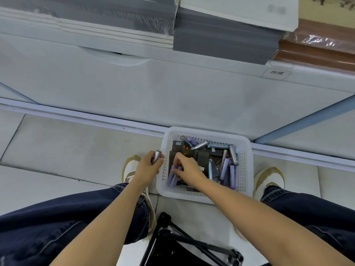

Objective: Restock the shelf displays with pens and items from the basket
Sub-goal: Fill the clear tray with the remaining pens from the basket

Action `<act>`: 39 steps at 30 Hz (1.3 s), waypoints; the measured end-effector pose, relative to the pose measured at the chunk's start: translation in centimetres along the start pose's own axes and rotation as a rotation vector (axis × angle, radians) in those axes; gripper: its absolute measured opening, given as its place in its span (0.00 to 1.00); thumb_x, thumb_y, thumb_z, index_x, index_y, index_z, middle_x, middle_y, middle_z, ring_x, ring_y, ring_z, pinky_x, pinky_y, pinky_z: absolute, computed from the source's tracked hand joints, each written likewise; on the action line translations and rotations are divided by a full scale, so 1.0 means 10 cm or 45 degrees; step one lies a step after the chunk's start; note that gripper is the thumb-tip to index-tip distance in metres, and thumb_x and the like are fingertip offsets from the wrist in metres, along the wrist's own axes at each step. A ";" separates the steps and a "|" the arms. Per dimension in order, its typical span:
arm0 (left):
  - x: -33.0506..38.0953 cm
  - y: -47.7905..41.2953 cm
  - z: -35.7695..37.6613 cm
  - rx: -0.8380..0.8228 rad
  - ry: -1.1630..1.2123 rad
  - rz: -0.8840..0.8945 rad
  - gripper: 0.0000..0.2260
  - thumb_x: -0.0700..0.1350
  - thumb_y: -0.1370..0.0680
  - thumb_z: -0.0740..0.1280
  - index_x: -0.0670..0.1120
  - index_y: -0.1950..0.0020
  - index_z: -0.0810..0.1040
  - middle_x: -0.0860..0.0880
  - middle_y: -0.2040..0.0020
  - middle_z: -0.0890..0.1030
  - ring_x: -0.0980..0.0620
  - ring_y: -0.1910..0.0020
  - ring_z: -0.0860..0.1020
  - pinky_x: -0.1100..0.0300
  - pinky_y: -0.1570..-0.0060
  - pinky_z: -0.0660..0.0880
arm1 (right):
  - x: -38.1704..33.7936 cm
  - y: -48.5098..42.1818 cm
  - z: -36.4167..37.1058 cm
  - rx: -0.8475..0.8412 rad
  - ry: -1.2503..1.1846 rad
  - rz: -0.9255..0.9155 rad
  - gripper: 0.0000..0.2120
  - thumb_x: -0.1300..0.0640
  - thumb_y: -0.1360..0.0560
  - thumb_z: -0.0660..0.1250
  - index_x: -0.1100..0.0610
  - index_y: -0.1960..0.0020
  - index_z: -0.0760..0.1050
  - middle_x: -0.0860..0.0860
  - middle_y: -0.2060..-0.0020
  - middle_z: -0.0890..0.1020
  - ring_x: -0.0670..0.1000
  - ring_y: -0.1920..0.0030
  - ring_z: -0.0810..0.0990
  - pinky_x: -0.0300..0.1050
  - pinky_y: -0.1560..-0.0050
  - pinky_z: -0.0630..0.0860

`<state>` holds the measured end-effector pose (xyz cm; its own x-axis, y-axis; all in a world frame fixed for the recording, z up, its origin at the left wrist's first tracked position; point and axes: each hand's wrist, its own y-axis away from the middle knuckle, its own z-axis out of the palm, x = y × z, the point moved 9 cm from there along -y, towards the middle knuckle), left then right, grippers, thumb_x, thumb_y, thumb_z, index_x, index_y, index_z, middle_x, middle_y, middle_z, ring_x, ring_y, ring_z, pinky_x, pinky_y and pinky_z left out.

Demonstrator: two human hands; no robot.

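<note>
Crouching over the white basket (207, 131), which sits on the floor against the foot of the shelf unit (172, 89), between the left shoe (130, 166) and right shoe (269, 179). That puts it in easy reach of both arms, I'd say.

The left hand (148, 167) is just outside the basket's left wall, fingers wrapped round one grey pen (156, 156). It looks parked there so the other hand can gather more. The right hand (189, 167) is inside, fingers curled onto a purple bunch (172, 178) at the near-left corner. That's two pens at least; the exact number is hidden.

Counting the rest:
- About four loose purple pens (228, 171) along the right side, and one or two more at the far edge.
- Two silver pens (201, 144).
- One pale blue pen (219, 145).
- Several dark packets (201, 156) underneath.

All the stock is in the basket or in hand, and no pen display is in view.
</note>
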<state>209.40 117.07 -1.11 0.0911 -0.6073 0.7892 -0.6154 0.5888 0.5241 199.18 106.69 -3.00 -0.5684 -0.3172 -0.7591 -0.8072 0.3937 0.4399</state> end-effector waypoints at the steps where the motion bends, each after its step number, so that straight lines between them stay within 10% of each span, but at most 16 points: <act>1: 0.03 0.00 0.00 0.003 0.011 0.012 0.04 0.43 0.20 0.65 0.44 0.49 0.75 0.49 0.62 0.77 0.51 0.62 0.76 0.61 0.62 0.74 | -0.01 0.00 -0.10 0.004 -0.082 0.011 0.08 0.60 0.25 0.70 0.55 0.55 0.70 0.47 0.65 0.76 0.44 0.65 0.77 0.42 0.63 0.79; 8: 0.73 0.11 0.34 -0.328 0.126 0.149 0.17 0.49 0.27 0.75 0.45 0.44 0.74 0.47 0.56 0.80 0.58 0.64 0.79 0.67 0.64 0.76 | -0.59 0.04 -0.99 -0.075 -0.417 -0.084 0.09 0.61 0.27 0.73 0.58 0.53 0.72 0.52 0.61 0.84 0.51 0.63 0.85 0.40 0.63 0.80; 19: 2.17 0.58 0.24 -0.353 0.512 0.413 0.12 0.49 0.25 0.67 0.40 0.52 0.80 0.45 0.61 0.82 0.52 0.66 0.75 0.65 0.69 0.70 | -1.58 0.78 -2.20 0.130 -0.659 -0.348 0.13 0.68 0.23 0.65 0.68 0.39 0.72 0.57 0.55 0.80 0.51 0.58 0.81 0.41 0.55 0.81; 30: 3.97 1.68 -0.08 -0.349 0.425 0.982 0.17 0.56 0.31 0.69 0.47 0.48 0.79 0.50 0.58 0.86 0.52 0.61 0.82 0.58 0.60 0.77 | -2.87 2.11 -3.39 0.677 -0.532 -0.837 0.05 0.62 0.26 0.71 0.60 0.50 0.78 0.54 0.61 0.81 0.51 0.64 0.80 0.48 0.61 0.80; 35: 4.69 2.09 -0.15 -0.312 0.370 1.157 0.19 0.58 0.30 0.70 0.43 0.50 0.80 0.30 0.54 0.80 0.44 0.62 0.73 0.62 0.69 0.69 | -3.25 2.65 -3.85 0.720 -0.412 -0.988 0.11 0.65 0.22 0.64 0.63 0.40 0.76 0.56 0.55 0.81 0.50 0.60 0.83 0.43 0.54 0.81; 39: 5.09 2.29 -0.04 -0.367 0.268 1.254 0.10 0.54 0.23 0.67 0.49 0.50 0.81 0.49 0.58 0.86 0.56 0.64 0.81 0.67 0.70 0.69 | -3.41 2.94 -4.21 0.825 -0.357 -1.047 0.11 0.65 0.22 0.65 0.61 0.40 0.76 0.55 0.56 0.81 0.49 0.60 0.82 0.41 0.53 0.79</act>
<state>200.26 99.80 51.17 -0.1976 0.2989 0.9336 -0.2841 0.8941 -0.3464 188.17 92.74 56.01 0.2314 -0.5159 -0.8248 -0.6398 0.5579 -0.5285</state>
